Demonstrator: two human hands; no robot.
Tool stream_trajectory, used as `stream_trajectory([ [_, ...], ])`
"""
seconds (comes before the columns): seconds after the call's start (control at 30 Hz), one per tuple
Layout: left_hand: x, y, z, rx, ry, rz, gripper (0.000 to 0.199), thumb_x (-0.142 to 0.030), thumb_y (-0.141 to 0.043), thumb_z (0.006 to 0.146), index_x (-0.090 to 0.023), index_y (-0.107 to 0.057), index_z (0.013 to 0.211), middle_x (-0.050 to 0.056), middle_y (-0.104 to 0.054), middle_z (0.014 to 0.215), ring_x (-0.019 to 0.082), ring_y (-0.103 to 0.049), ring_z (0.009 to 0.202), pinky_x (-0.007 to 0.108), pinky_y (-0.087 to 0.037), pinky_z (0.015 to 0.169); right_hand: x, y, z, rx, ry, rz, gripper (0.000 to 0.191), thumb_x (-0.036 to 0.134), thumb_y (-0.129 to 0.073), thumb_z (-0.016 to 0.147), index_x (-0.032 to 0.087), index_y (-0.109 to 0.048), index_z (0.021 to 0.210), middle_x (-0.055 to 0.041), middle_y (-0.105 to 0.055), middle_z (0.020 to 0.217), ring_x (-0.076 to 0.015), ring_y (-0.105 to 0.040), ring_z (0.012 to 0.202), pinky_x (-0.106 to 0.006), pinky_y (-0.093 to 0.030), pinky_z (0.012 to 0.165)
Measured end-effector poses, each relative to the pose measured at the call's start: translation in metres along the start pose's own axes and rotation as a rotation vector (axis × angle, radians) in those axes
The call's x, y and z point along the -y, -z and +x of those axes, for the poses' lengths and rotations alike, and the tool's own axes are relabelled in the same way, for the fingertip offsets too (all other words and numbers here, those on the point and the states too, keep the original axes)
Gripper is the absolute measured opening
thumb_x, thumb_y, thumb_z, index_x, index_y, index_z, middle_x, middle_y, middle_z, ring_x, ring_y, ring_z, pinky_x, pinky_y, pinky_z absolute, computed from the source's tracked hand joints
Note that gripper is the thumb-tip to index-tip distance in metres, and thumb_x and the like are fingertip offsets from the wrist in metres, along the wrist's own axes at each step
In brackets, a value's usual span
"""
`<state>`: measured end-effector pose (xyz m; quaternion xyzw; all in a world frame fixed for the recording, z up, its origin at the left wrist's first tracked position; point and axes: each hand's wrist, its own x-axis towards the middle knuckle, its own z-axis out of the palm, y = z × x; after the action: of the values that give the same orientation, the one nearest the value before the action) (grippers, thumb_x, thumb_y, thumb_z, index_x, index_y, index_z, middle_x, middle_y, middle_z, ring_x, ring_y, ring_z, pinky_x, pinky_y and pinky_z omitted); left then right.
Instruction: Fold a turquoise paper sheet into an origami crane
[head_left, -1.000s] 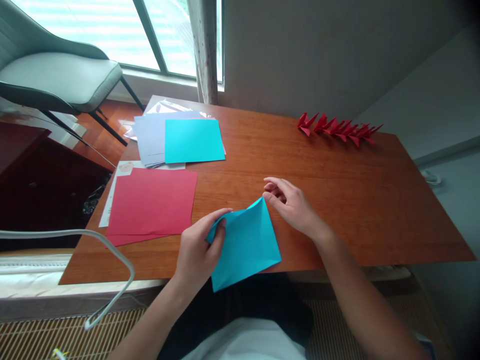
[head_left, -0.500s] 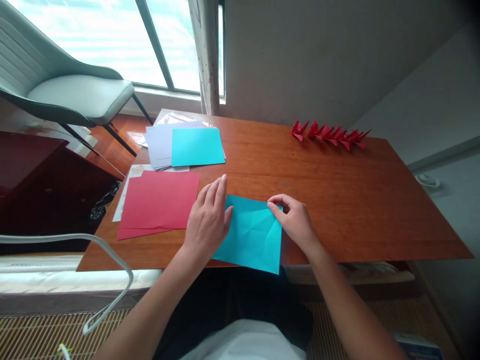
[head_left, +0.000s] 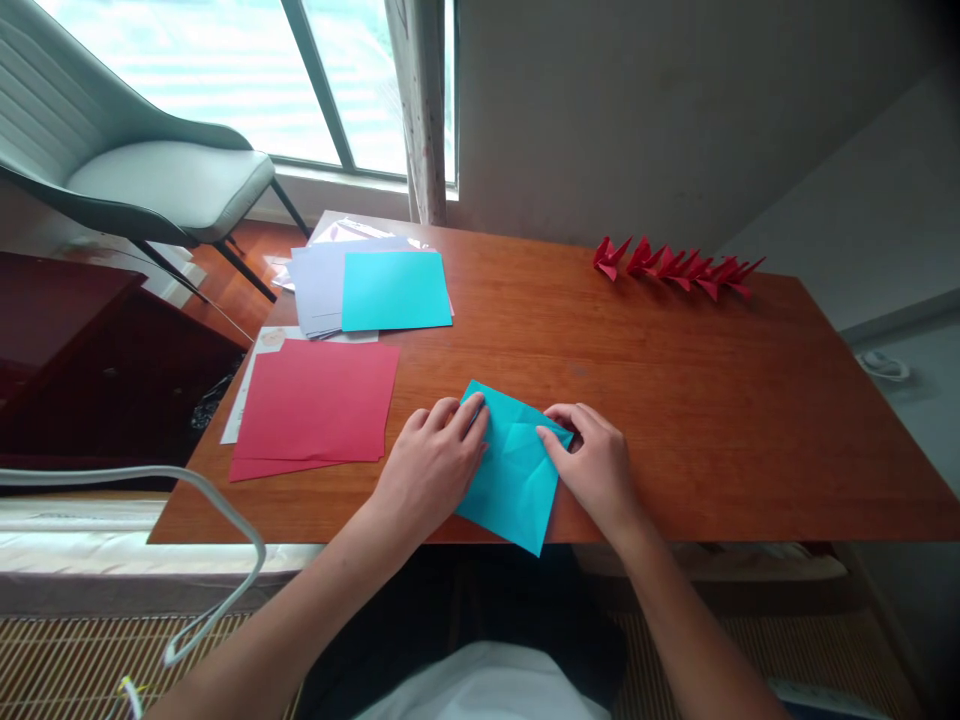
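A creased blue sheet of paper [head_left: 511, 470] lies turned at an angle at the front edge of the wooden table, with its lowest corner jutting past the edge. Fold lines cross near its middle. The fingers of my left hand [head_left: 439, 455] are bent over the sheet's left side and grip it there, hiding that edge. At the right corner, my right hand [head_left: 596, 460] pinches the paper between thumb and fingers.
Red paper sheets [head_left: 315, 400] lie left of my hands on the table [head_left: 675, 430]. Behind them, a flat blue sheet [head_left: 397, 290] tops white papers [head_left: 316, 290]. Several red folded paper figures [head_left: 679, 268] stand far right. A chair [head_left: 172, 185] and white cable [head_left: 225, 510] are leftward.
The blue paper has turned clockwise. My left hand went from flat with stretched fingers to bent fingers gripping the sheet's left side. My right hand kept its corner and moved slightly toward me.
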<state>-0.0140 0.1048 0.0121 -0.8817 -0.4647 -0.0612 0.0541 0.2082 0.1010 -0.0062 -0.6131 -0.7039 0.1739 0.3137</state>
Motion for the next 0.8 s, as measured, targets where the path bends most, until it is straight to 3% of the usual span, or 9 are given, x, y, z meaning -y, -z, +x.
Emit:
stream_trajectory([
  [0.13,0.002,0.001,0.002,0.036,0.006,0.021,0.038,-0.030,-0.049,0.102,-0.015,-0.061,0.135,0.010,-0.058,0.147,0.029,-0.058,0.116,0.042,-0.049,0.084,-0.002,-0.003,-0.008,-0.034,0.151,-0.056,0.010,0.021,-0.060,0.095,0.024,-0.069,0.096,-0.0072,-0.071,0.091,-0.0251,-0.066,0.087,-0.040,-0.057,0.079],
  [0.3,0.008,0.000,0.004,0.056,0.012,0.052,0.045,-0.036,-0.050,0.103,-0.008,-0.059,0.138,0.014,-0.057,0.148,0.029,-0.059,0.114,0.040,-0.049,0.085,-0.011,-0.008,-0.008,0.005,0.374,-0.069,0.031,0.016,-0.057,0.097,0.024,-0.066,0.127,-0.0088,-0.073,0.119,-0.0258,-0.067,0.108,-0.045,-0.056,0.097],
  [0.47,0.014,0.000,0.005,0.070,-0.012,0.079,0.051,-0.041,-0.053,0.101,-0.004,-0.059,0.136,0.018,-0.057,0.147,0.030,-0.059,0.111,0.041,-0.050,0.084,-0.013,-0.007,-0.007,0.090,0.526,-0.083,0.050,0.011,-0.052,0.098,0.024,-0.053,0.146,-0.0110,-0.067,0.136,-0.0271,-0.064,0.124,-0.048,-0.056,0.103],
  [0.8,0.028,0.002,0.007,0.086,-0.118,0.098,0.049,-0.042,-0.049,0.102,-0.009,-0.061,0.136,0.017,-0.054,0.150,0.029,-0.058,0.109,0.041,-0.047,0.081,-0.004,-0.001,-0.008,0.122,0.713,-0.110,0.048,0.006,-0.052,0.097,0.019,-0.057,0.143,-0.0147,-0.063,0.140,-0.0283,-0.055,0.137,-0.047,-0.055,0.107],
])
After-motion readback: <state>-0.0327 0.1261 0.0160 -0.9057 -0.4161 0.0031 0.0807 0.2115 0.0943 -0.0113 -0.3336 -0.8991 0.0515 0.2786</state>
